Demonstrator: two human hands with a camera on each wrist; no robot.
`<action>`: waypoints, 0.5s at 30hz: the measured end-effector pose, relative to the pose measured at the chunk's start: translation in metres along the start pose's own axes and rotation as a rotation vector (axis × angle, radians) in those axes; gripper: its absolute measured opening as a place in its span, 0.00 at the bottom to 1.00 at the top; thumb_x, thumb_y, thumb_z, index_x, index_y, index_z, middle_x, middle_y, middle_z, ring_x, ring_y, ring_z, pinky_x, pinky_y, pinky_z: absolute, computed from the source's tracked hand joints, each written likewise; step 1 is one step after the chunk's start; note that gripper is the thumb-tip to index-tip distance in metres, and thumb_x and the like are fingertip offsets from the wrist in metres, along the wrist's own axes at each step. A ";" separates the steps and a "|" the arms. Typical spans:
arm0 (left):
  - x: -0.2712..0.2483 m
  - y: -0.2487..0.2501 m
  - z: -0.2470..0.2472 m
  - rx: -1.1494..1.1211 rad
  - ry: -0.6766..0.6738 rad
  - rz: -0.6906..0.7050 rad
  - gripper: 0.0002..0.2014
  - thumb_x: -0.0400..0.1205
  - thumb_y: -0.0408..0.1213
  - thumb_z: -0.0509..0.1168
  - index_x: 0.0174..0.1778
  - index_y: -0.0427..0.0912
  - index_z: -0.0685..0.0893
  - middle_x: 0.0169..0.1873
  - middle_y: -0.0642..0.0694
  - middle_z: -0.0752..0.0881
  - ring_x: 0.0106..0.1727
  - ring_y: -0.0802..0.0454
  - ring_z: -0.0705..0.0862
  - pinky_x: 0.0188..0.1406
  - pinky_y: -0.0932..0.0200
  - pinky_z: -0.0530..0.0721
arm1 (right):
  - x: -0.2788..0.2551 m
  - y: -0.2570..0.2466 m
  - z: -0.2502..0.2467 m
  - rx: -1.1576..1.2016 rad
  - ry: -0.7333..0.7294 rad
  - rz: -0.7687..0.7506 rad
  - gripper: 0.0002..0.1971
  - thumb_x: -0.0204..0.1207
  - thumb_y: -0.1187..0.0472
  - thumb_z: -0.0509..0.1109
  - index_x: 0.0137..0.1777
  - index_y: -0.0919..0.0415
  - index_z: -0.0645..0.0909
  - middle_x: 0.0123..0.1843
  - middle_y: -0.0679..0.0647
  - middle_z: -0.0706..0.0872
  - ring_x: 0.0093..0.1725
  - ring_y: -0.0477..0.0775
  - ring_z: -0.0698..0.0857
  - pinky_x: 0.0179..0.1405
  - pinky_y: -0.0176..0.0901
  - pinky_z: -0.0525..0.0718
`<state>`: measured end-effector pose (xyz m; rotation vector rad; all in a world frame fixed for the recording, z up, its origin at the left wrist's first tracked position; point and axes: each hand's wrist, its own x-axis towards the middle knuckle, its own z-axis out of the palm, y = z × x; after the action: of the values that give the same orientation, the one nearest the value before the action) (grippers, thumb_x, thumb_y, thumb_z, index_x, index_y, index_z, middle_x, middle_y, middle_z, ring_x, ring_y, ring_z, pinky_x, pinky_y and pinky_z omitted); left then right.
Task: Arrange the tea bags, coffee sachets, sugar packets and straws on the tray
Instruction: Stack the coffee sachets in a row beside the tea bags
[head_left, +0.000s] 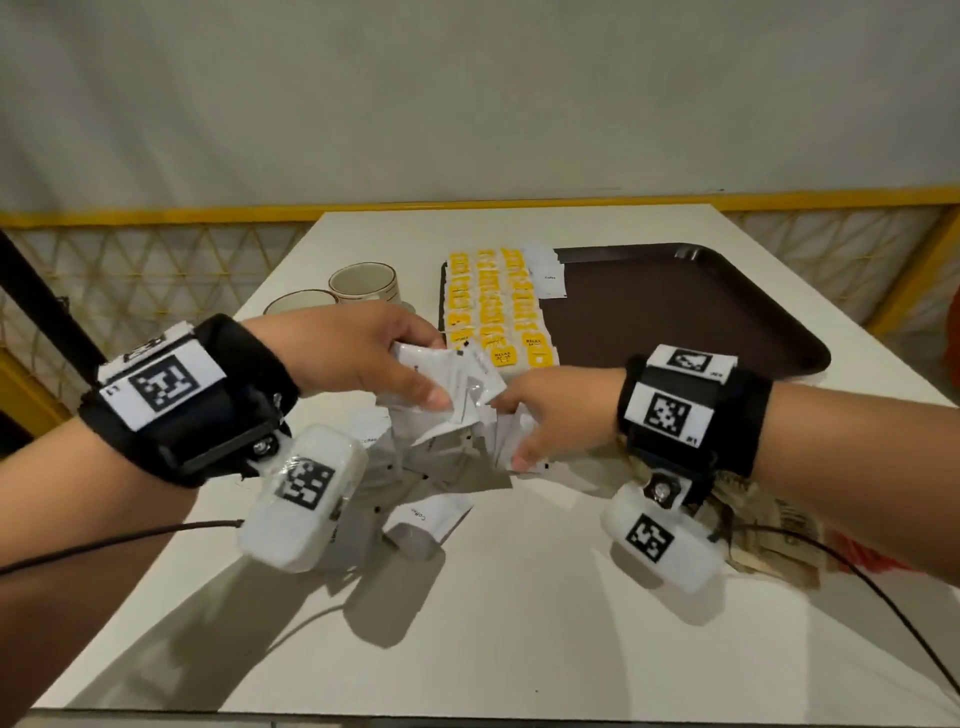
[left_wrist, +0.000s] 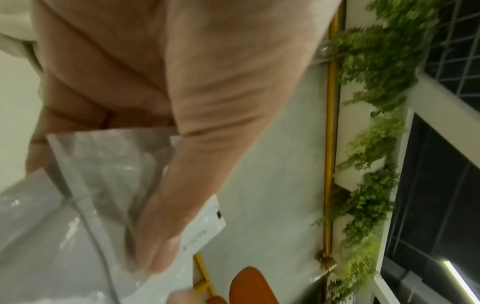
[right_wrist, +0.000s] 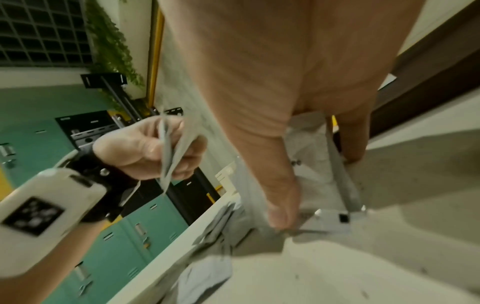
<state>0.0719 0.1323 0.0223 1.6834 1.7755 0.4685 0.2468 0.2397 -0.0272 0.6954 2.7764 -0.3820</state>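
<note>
Both hands at frame centre: left hand (head_left: 358, 353) pinches white sachets (head_left: 457, 382); right hand (head_left: 558, 410) fingers (right_wrist: 279, 214) pinch a sachet in the counter (head_left: 519, 597) pile.

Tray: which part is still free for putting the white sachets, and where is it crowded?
The tray is bare right of the yellow tea bags and below two white sachets, out to its right rim. Its left side is full. The table before it is crowded with loose sachets.
</note>
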 end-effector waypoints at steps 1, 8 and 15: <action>0.002 -0.004 -0.001 -0.031 0.045 -0.008 0.08 0.69 0.47 0.76 0.38 0.49 0.87 0.29 0.57 0.87 0.29 0.66 0.81 0.30 0.75 0.75 | 0.001 -0.003 0.003 -0.015 0.013 -0.002 0.32 0.73 0.51 0.76 0.75 0.58 0.72 0.65 0.51 0.79 0.62 0.53 0.79 0.57 0.40 0.78; 0.017 -0.011 0.007 -0.471 0.171 -0.037 0.20 0.65 0.41 0.80 0.52 0.40 0.87 0.49 0.40 0.90 0.51 0.43 0.88 0.56 0.52 0.85 | 0.006 -0.002 0.001 -0.013 0.085 -0.037 0.31 0.71 0.55 0.77 0.74 0.57 0.72 0.65 0.55 0.80 0.64 0.56 0.79 0.55 0.41 0.78; 0.045 0.007 0.022 -0.817 0.343 -0.077 0.11 0.79 0.30 0.69 0.57 0.36 0.82 0.42 0.42 0.86 0.37 0.51 0.87 0.31 0.56 0.88 | -0.017 0.043 -0.028 1.251 0.610 -0.107 0.14 0.72 0.70 0.74 0.56 0.61 0.81 0.51 0.56 0.88 0.48 0.53 0.88 0.46 0.43 0.86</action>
<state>0.0932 0.1738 0.0017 0.9879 1.5330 1.2991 0.2773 0.2782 -0.0041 0.9796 2.7997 -2.3472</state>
